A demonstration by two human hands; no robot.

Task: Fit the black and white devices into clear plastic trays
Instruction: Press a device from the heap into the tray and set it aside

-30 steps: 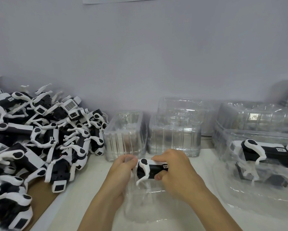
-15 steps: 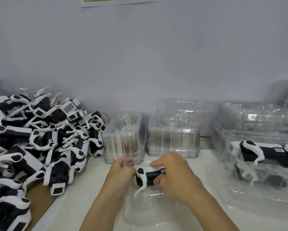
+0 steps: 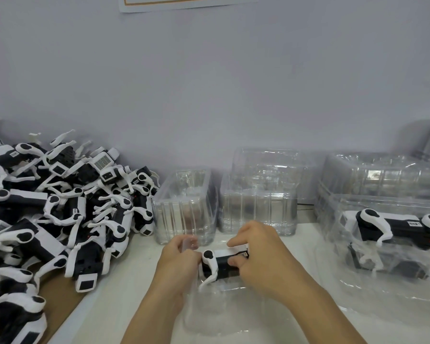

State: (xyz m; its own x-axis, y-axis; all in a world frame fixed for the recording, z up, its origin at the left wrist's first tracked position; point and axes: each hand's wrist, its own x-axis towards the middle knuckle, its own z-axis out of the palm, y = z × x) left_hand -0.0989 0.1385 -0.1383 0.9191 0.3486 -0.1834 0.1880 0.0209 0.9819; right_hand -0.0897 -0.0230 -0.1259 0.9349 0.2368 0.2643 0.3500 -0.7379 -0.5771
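Note:
A black and white device (image 3: 217, 265) lies across the top of a clear plastic tray (image 3: 219, 311) on the white table in front of me. My right hand (image 3: 261, 259) grips the device's right half, fingers curled over its top and front. My left hand (image 3: 178, 260) holds the tray's left rim right beside the device's white end, its fingers curled. The device's right end is hidden under my right hand.
A big heap of black and white devices (image 3: 60, 212) fills the left side. Stacks of empty clear trays (image 3: 186, 204) (image 3: 258, 194) stand against the wall. On the right, clear trays (image 3: 383, 244) hold packed devices (image 3: 397, 227).
Both hands and the device have moved down and toward me, bringing the device lower into the tray's top.

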